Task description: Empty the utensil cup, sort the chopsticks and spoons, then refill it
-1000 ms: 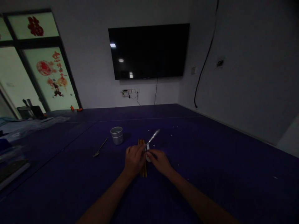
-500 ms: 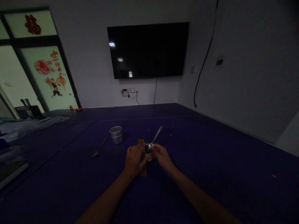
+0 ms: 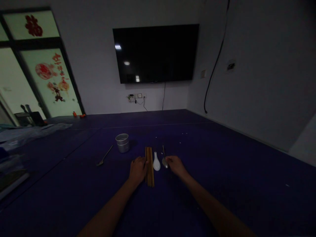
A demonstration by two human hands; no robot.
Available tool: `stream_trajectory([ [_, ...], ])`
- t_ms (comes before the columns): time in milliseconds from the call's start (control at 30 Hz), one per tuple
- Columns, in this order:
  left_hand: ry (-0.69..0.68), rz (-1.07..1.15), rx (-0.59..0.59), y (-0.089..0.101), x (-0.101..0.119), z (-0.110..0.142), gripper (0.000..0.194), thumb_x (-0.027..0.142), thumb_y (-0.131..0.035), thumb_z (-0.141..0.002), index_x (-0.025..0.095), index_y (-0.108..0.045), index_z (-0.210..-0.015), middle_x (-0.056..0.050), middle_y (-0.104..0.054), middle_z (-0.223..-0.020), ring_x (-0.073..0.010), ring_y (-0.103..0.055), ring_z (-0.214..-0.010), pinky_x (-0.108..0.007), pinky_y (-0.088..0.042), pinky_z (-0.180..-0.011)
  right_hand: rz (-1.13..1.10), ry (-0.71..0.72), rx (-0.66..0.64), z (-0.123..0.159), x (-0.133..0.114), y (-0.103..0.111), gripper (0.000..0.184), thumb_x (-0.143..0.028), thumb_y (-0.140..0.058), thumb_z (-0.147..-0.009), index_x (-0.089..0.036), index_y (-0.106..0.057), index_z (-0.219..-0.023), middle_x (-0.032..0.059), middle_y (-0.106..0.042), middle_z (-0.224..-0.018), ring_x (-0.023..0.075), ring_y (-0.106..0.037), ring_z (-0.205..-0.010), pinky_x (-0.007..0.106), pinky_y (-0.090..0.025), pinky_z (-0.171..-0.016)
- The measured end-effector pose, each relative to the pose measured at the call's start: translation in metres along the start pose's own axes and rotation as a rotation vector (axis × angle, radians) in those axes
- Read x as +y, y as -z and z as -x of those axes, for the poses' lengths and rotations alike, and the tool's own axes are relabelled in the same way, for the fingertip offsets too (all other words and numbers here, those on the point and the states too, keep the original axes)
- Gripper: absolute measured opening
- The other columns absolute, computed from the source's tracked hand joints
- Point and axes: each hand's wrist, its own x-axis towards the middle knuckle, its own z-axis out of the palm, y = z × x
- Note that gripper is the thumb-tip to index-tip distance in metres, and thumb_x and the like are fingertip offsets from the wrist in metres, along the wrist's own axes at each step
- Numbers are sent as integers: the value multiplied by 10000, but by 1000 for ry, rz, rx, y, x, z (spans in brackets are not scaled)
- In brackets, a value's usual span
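Observation:
A row of brown chopsticks (image 3: 149,171) lies lengthwise on the purple surface. Against its left edge rests my left hand (image 3: 138,170), fingers loosely bent and not wrapped around anything. Just right of the chopsticks is a white ceramic spoon (image 3: 156,164), handle pointing away from me. My right hand (image 3: 175,166) is closed, pinching a metal spoon (image 3: 165,162) by the edge of its bowl, a small gap from the white one. Its handle points away too.
Farther left stand a silver metal cup (image 3: 122,144) and, beside it, a fork (image 3: 103,158) lying at an angle. Small white bits (image 3: 180,143) are scattered to the right. Plastic sheeting (image 3: 41,133) lies at the far left. A wall-mounted television (image 3: 158,54) hangs beyond.
The metal spoon has moved down and right in my right hand, off the white spoon, which now shows fully. My left hand has drawn back left, uncovering the chopsticks.

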Motion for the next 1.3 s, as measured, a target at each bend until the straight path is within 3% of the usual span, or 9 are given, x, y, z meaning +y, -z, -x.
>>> stream_trajectory([
  [300,-65,20,69,0,1,0,297,259,-355,-920,175,-627,-1008,-86,-677,-1055,-225,-549,-1114,-388,-413,-916,79,28,-42,2,-4,4,291,-215,-454,-742,-179,-606,-496,1,-598,-519,144,-545,-542,234,-335,-534],
  [767,-88,83,65,-1,0,0,291,246,-367,-906,190,-634,-1009,-75,-673,-1078,-212,-573,-1071,-379,-421,-929,288,50,-16,6,-15,4,238,-156,-497,-796,-158,-734,-768,103,-720,-836,207,-639,-793,282,-411,-726],
  [967,-101,98,54,0,-1,-1,299,256,-354,-909,184,-634,-986,-83,-681,-1020,-203,-599,-991,-366,-438,-885,356,50,-24,6,-14,3,239,-142,-502,-810,-171,-733,-753,93,-711,-807,193,-629,-781,272,-406,-726],
  [1300,-87,89,67,-2,-2,-1,319,277,-337,-914,176,-629,-991,-86,-675,-1030,-207,-582,-1025,-361,-432,-891,388,69,-31,5,-12,0,259,-157,-493,-823,-199,-718,-702,59,-688,-763,179,-612,-781,260,-399,-732],
])
